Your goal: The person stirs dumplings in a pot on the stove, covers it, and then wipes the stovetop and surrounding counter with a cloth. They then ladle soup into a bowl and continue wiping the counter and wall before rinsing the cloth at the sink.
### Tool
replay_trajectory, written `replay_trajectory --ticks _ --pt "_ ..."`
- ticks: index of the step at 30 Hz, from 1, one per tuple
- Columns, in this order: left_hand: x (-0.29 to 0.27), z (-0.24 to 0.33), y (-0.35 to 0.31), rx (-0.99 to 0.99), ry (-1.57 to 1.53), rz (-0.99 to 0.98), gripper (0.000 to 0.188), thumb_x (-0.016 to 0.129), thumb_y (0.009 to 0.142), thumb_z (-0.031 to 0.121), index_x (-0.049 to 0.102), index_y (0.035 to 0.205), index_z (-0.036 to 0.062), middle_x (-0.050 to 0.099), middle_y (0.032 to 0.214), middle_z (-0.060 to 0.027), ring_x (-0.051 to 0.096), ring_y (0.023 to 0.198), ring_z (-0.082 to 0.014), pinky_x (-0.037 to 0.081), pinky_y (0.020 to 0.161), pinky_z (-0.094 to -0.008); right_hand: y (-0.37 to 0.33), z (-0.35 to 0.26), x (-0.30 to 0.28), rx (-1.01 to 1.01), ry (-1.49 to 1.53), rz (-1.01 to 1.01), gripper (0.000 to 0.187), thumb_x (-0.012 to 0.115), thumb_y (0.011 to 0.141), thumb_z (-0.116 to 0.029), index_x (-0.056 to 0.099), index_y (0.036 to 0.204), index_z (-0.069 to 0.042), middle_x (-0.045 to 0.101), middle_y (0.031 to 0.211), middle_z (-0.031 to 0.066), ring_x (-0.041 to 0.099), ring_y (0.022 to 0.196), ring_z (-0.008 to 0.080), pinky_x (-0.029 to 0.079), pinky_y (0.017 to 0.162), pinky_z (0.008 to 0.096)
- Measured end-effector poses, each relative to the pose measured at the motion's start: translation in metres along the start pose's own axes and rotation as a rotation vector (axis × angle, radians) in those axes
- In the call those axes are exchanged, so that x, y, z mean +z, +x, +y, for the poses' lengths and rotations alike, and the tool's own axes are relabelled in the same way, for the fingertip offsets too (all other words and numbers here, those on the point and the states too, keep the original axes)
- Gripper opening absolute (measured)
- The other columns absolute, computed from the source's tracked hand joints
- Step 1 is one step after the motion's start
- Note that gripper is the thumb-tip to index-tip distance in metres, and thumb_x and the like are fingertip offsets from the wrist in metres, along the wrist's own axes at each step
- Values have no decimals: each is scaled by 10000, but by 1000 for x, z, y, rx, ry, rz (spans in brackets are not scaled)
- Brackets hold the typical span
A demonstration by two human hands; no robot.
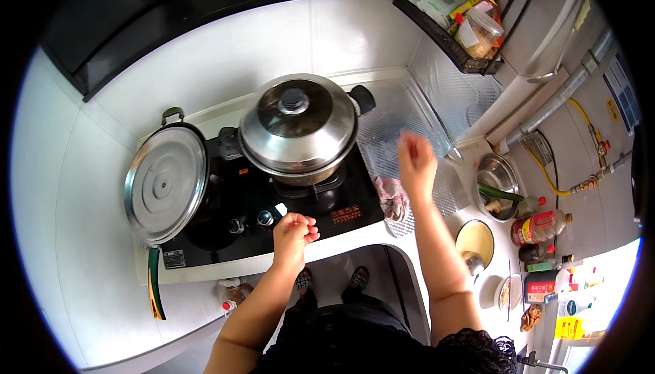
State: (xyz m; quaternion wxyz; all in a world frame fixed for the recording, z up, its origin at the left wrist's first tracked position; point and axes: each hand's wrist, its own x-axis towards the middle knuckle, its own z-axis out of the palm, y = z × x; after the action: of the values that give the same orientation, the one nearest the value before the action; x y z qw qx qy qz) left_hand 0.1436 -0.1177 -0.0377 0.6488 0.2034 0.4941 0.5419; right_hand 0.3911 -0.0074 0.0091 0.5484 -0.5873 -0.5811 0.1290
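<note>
My left hand (293, 239) hovers over the cooktop's front edge, close to a control knob (265, 218). Its fingers are curled and I see nothing in them. Farther right, my right hand (417, 162) is held above the foil-covered counter, fingers folded in, with nothing visible in it. A crumpled pink cloth (391, 200) lies just left of that wrist. On the black cooktop (355, 196) stands a steel pot (307, 177) with black side handles, covered by a domed lid (327, 138) with a dark glass middle and black knob.
A pan with a green handle (156, 282) under a flat steel lid (164, 183) is at left. To the right are a steel bowl (501, 169) holding a green vegetable, a yellowish bowl (475, 237) and several bottles. A wire rack (443, 39) of packets hangs above.
</note>
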Motion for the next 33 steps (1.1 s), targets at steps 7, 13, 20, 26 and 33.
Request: replay_trajectory --ticks 7,13,20,26,33 --pt "-1 -49 4 -137 177 7 129 484 779 -51 521 790 72 607 858 -80 577 698 -158 512 661 -305 -111 133 -3 201 -642 -340 686 717 718 -261 444 1341 -180 393 1313 276 374 1197 458 386 963 509" --pt "8 -82 5 -152 290 -42 87 512 827 -11 536 806 70 620 863 -82 583 708 -150 509 673 -296 -99 149 16 330 -756 -491 546 660 756 -158 513 1267 -279 404 1307 197 423 1142 431 463 904 474" --pt "17 -91 -1 -144 348 -6 77 507 845 -12 546 818 49 622 891 -89 581 745 -150 506 729 -298 -38 188 27 105 -546 -429 436 590 763 -65 597 1154 -257 404 1342 123 444 1131 417 451 927 461" --pt "10 -108 0 -161 344 56 79 506 837 -21 552 816 40 625 884 -90 585 721 -150 517 712 -303 -6 203 47 1 -748 -531 359 525 840 -164 592 1178 -265 404 1387 47 386 1240 384 345 1018 518" --pt "1 -112 4 -112 358 10 103 490 834 -56 546 803 25 631 885 -109 587 726 -150 515 691 -296 -118 171 4 61 -719 -493 457 518 854 -171 512 1296 -287 314 1468 67 317 1298 414 289 1039 569"
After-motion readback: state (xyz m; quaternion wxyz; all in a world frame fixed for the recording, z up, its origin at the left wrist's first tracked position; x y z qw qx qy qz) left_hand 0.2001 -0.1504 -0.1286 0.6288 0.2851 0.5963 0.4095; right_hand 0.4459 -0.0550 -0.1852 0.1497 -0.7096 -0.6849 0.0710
